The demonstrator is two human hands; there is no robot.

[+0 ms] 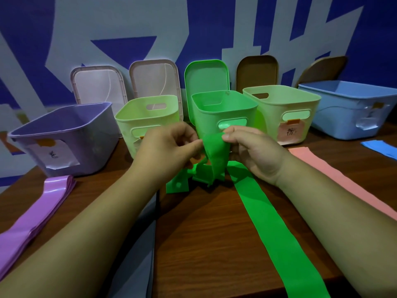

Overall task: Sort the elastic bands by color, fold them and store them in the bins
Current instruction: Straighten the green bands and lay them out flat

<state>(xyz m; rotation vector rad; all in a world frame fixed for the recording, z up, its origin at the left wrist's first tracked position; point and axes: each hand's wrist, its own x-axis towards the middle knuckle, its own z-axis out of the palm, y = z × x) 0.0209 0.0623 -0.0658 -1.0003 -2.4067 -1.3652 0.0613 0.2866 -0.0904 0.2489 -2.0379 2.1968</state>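
Observation:
My left hand (169,147) and my right hand (253,151) both pinch the top of a green elastic band (212,155), lifted just in front of the green bin (223,110). The band droops in loose folds onto the table, and a long green strip (270,231) runs from there toward the near edge. A stack of purple bands (40,214) lies at the left, a pink band (335,175) at the right, and blue bands (380,147) at the far right. A grey band (137,254) lies under my left forearm.
Five open bins stand in a row at the back of the wooden table (204,233): purple (64,134), pale green (146,117), green, pale green with a pink label (285,112), blue (352,106). Their lids (98,84) lean against the wall.

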